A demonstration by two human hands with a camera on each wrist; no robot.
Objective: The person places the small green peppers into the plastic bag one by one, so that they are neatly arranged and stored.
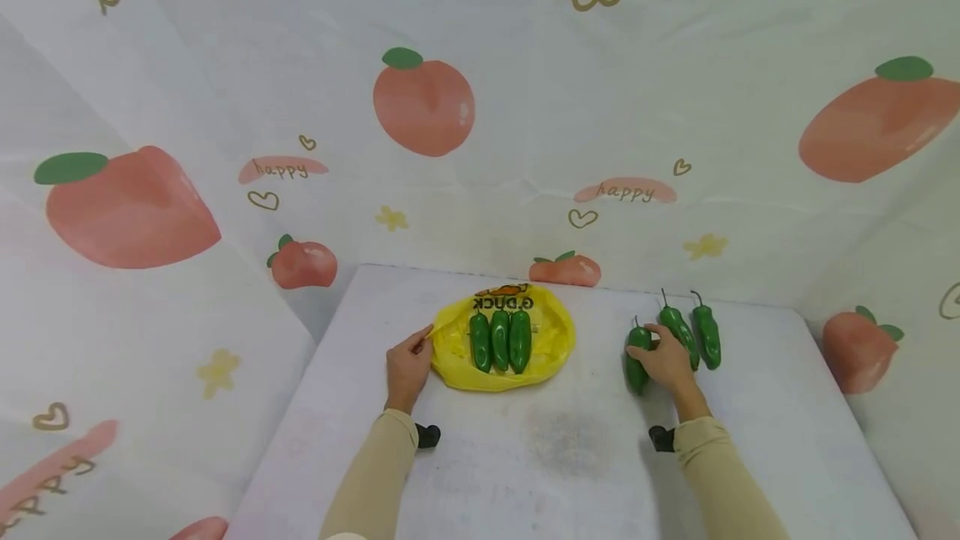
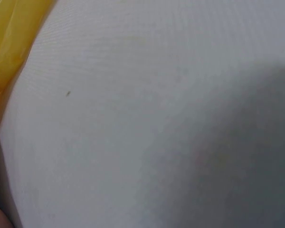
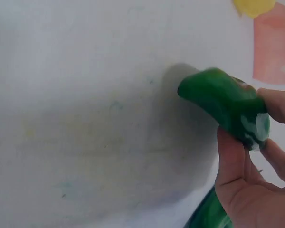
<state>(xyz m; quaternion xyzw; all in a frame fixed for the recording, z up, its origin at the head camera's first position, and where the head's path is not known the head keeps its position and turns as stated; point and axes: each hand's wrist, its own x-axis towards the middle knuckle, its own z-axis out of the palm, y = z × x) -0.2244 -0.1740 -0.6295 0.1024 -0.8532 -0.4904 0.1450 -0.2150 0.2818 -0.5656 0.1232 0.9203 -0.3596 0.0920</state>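
In the head view, my left hand (image 1: 408, 367) pinches the left rim of a yellow plastic bag (image 1: 555, 340), which lies spread on the table with its edge rolled. Three green peppers (image 1: 500, 342) lie side by side on the bag. To the right, my right hand (image 1: 666, 361) holds another green pepper (image 1: 637, 373) between thumb and fingers. The right wrist view shows this held pepper (image 3: 223, 99) with its tip pointing away from the palm. Two more green peppers (image 1: 707, 336) lie just right of that hand, one partly behind it.
The white table (image 1: 510, 473) meets a peach-printed sheet (image 1: 525, 215) at its back and sides. A grey smudge (image 1: 566, 440) marks the table between the arms. Black wrist-worn pieces (image 1: 428, 437) show at both cuffs.
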